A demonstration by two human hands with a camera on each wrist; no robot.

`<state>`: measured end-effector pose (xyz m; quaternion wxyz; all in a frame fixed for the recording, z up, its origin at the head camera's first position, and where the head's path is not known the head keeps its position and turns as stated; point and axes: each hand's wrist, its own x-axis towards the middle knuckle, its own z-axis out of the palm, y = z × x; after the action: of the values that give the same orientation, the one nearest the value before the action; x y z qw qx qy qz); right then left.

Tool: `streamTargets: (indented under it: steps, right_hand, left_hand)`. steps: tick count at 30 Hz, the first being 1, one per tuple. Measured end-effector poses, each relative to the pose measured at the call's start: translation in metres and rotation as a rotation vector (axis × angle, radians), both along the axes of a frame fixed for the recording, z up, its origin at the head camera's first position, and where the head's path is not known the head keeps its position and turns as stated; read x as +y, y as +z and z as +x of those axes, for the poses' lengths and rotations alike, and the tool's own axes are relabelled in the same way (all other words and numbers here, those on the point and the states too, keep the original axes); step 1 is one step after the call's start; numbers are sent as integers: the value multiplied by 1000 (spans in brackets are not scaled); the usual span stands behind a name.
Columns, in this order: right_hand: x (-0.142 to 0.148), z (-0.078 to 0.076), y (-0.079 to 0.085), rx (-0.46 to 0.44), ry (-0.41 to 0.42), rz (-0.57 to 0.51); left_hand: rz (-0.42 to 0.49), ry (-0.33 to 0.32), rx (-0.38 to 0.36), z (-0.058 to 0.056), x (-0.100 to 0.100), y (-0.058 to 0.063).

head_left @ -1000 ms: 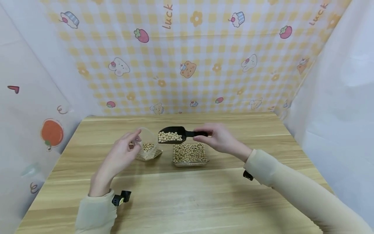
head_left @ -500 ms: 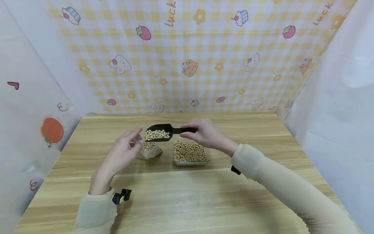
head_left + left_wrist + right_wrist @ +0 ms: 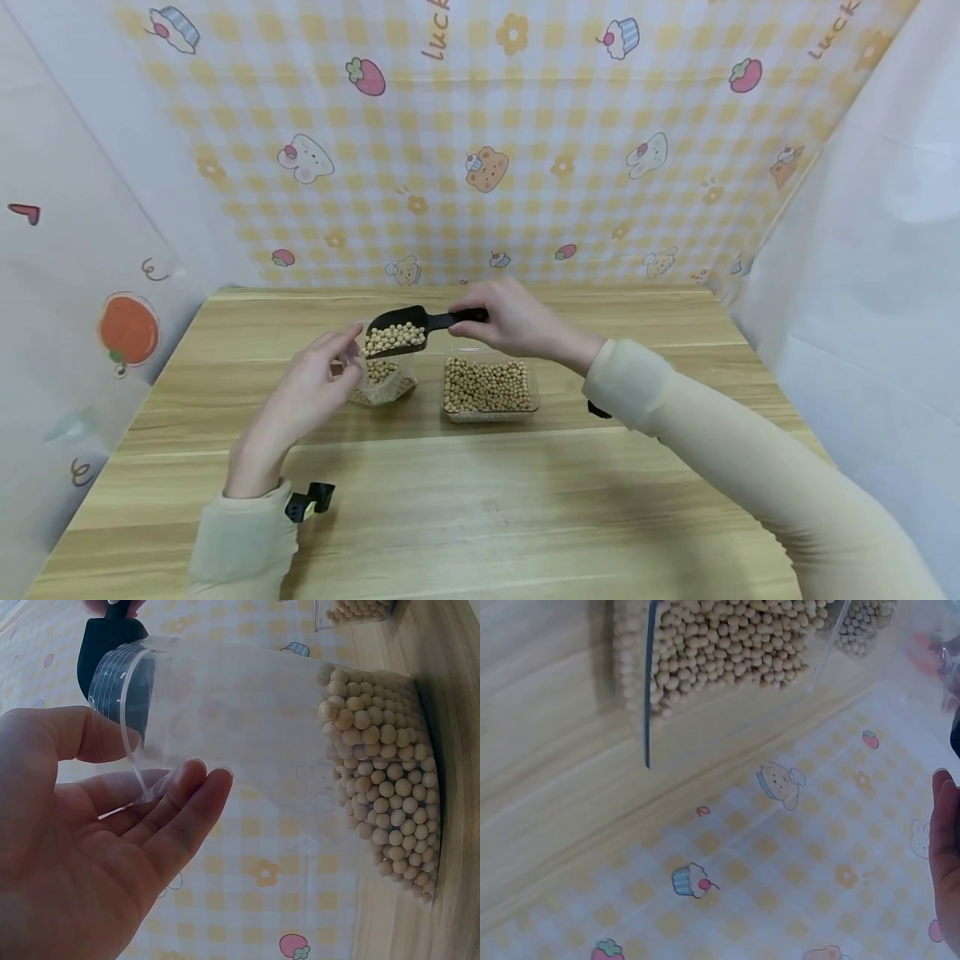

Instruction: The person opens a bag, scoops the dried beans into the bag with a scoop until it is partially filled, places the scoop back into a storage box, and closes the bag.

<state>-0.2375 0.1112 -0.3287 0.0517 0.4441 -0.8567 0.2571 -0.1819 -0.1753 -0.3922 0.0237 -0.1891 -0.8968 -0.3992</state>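
Observation:
My left hand (image 3: 307, 383) pinches the rim of a clear plastic bag (image 3: 247, 705), its thumb at the mouth and other fingers along the outside. Soybeans (image 3: 390, 772) fill the bottom of the bag, which stands on the table. My right hand (image 3: 513, 321) grips the handle of a black scoop (image 3: 417, 315) loaded with soybeans. The scoop's tip is tilted down to the left at the bag's mouth; in the left wrist view its black blade (image 3: 135, 697) shows inside the opening. Only the edge of the right hand's fingers (image 3: 945, 847) shows in the right wrist view.
A clear rectangular box (image 3: 491, 417) full of soybeans stands on the wooden table (image 3: 480, 517), just right of the bag. Behind the table hangs a yellow checked cloth (image 3: 420, 150), with white sheets (image 3: 847, 275) at the sides.
My right hand has carried the loaded scoop left from above the box to the bag's mouth, then tipped its front downward. The left hand has stayed at the bag's rim.

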Motion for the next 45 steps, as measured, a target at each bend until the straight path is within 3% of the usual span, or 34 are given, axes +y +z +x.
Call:
streamTargets:
  steps: [11, 27, 39, 45]
  right_hand:
    - [-10, 0, 24, 38, 15, 144]
    - [-13, 0, 36, 33, 31, 188]
    - [-25, 8, 56, 87, 39, 305]
    - [-27, 9, 67, 78, 44, 314]
  left_hand:
    - [-10, 1, -12, -2, -1, 0]
    - [-14, 12, -9, -2, -1, 0]
    - [-13, 20, -31, -1, -2, 0]
    - [-31, 19, -22, -1, -1, 1]
